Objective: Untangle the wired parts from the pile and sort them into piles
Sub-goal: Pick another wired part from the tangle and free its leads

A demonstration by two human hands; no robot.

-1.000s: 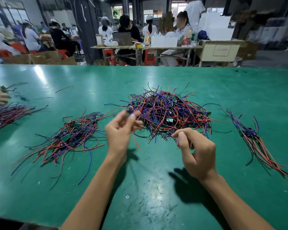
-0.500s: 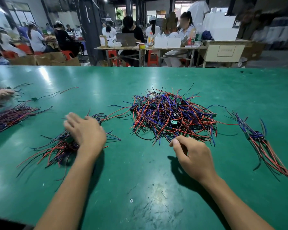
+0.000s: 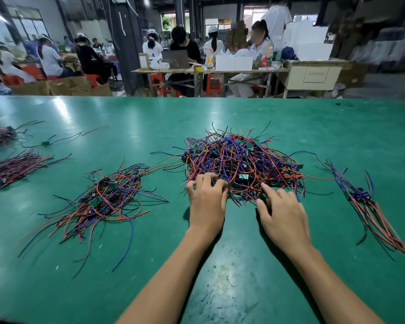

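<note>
Along the left edge of the green surface (image 3: 220,118), two bundles of purplish wires (image 3: 14,168) are lying, with a single wired part (image 3: 46,143) stretched out just beyond them. Right of those, a loose sorted pile (image 3: 103,202) of red, blue and black wired parts is spreading near the front, well apart from the hands. At the middle, the left hand (image 3: 207,202) is resting at the near edge of the big tangled pile (image 3: 241,162), its fingers curling down into the wires; whether this grip is actually pinching a wire cannot be told. Just beside it, the right hand (image 3: 283,213) is reaching into the same edge with its forefinger extended and touching the wires, grip released and holding nothing. Far right, a narrower sorted bundle (image 3: 365,202) of red and blue wired parts is trailing toward the near corner
</note>
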